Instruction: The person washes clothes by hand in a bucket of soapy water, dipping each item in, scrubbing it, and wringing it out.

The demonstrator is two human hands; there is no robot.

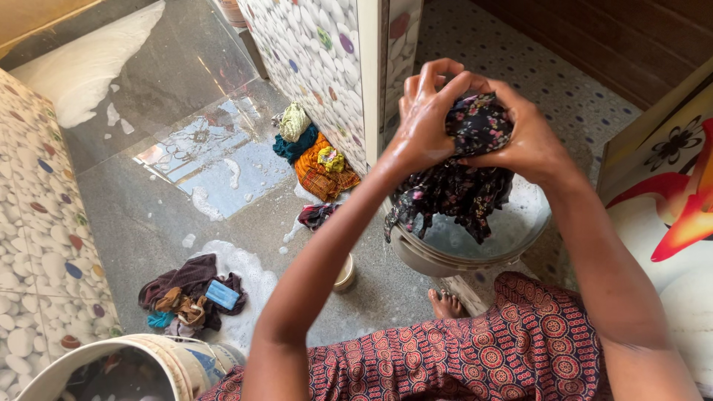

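Dark floral garment (460, 178), wet, hangs bunched above the soapy bucket (475, 249); left hand (425, 119) and right hand (523, 134) both clenched in a tight grip on its top, beside the pebble-patterned wall (312, 52)

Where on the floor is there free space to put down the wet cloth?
Bare wet floor lies between the pebble-tiled wall and the colourful clothes pile. It is crowded by the dark clothes heap, the white bucket and the basin under both hands.
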